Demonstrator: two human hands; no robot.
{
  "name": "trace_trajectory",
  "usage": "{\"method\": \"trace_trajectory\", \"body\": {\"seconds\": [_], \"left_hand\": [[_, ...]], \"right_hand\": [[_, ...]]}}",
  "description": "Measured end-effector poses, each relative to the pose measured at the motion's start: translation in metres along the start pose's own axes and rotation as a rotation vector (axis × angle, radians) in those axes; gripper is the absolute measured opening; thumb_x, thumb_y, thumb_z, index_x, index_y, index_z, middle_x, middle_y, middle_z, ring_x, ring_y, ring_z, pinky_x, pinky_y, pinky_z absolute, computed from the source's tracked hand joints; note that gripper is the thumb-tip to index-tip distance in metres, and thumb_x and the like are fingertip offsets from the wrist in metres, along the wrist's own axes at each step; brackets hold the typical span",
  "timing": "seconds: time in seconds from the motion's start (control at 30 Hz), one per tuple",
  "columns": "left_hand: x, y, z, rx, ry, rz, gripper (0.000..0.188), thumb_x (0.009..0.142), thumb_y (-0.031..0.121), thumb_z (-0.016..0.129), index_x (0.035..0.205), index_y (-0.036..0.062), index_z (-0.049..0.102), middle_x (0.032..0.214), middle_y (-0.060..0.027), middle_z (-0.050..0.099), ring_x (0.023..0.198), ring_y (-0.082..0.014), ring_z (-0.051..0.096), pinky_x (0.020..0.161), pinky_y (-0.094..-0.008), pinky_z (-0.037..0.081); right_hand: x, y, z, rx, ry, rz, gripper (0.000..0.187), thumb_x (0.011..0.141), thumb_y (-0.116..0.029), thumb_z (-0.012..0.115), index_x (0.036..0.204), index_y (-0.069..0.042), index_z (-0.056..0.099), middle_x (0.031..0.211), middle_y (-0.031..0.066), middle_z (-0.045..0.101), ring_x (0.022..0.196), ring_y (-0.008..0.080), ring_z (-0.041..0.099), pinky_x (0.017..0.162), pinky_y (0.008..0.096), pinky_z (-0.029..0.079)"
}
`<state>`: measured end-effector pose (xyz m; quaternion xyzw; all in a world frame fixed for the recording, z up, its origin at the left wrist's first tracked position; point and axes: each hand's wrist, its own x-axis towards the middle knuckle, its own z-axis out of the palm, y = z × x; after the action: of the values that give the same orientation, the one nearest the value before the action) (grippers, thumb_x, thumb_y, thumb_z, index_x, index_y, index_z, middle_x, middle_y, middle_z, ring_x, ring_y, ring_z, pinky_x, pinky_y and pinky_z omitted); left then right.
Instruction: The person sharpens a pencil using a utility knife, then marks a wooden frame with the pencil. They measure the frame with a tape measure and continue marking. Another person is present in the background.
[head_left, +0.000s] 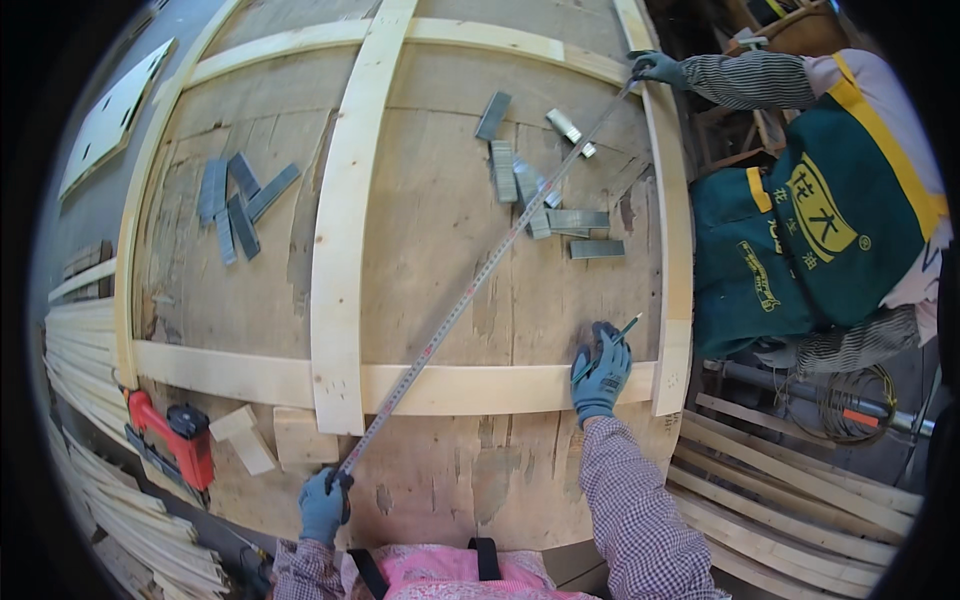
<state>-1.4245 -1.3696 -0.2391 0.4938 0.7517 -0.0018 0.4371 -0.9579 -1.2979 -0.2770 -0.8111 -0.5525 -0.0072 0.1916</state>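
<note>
A tape measure's long blade (478, 284) is stretched diagonally over a frame of pale wooden slats. Its near end is gripped in my gloved left hand (323, 508), by the lower end of the middle slat (340, 250); a small dark part shows at the fingers. A co-worker's gloved hand (659, 68) has the far end at the right slat (668, 220). My gloved right hand (603, 375) is closed around a green pencil (630, 325) and rests on the cross slat (480, 388), near its right end.
Strips of metal staples lie in two groups, left (213, 190) and right (503, 170), on the worn plywood table (430, 200). A red nail gun (170, 440) and wood blocks (305, 438) sit at near left. Slats are stacked at left (90, 350) and right (790, 490). A co-worker (800, 220) stands at right.
</note>
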Motion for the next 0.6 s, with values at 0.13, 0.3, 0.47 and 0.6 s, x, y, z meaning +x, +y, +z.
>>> {"method": "trace_trajectory", "body": {"seconds": [0.13,0.3,0.47,0.6], "left_hand": [[0.0,0.008,-0.005,-0.038,-0.038,-0.015,0.016,0.079,0.016,0.053,0.08,0.0093,0.067,0.073,-0.0141,0.064,0.069,-0.0318,0.061,0.065,-0.0412,0.046],[0.002,0.012,-0.006,-0.09,-0.057,-0.045,0.017,0.079,0.014,0.052,0.08,0.009,0.068,0.067,-0.0117,0.062,0.062,-0.0263,0.06,0.061,-0.038,0.046],[-0.004,0.017,-0.01,-0.107,-0.063,-0.044,0.017,0.081,0.016,0.052,0.08,0.0087,0.067,0.06,-0.009,0.059,0.052,-0.0206,0.057,0.054,-0.0352,0.044],[-0.007,0.015,-0.006,-0.089,-0.023,0.041,0.016,0.081,0.021,0.054,0.077,0.0103,0.066,0.064,-0.0115,0.061,0.061,-0.0277,0.059,0.06,-0.039,0.045]], "right_hand": [[0.0,0.001,0.001,-0.017,0.005,0.002,0.04,0.079,-0.018,0.059,0.118,-0.011,0.053,0.121,0.0118,0.054,0.116,0.0306,0.047,0.102,0.0461,0.029],[0.0,0.001,0.003,-0.027,0.009,0.007,0.04,0.078,-0.019,0.06,0.117,-0.012,0.054,0.12,0.0112,0.055,0.116,0.0301,0.048,0.102,0.0461,0.029],[-0.004,0.002,0.003,-0.07,0.016,-0.009,0.039,0.079,-0.02,0.06,0.117,-0.014,0.055,0.12,0.01,0.055,0.114,0.0296,0.049,0.101,0.0461,0.03],[-0.005,0.008,0.004,-0.064,0.052,-0.02,0.039,0.079,-0.021,0.061,0.117,-0.015,0.056,0.12,0.009,0.056,0.113,0.0294,0.049,0.101,0.0459,0.031]]}}
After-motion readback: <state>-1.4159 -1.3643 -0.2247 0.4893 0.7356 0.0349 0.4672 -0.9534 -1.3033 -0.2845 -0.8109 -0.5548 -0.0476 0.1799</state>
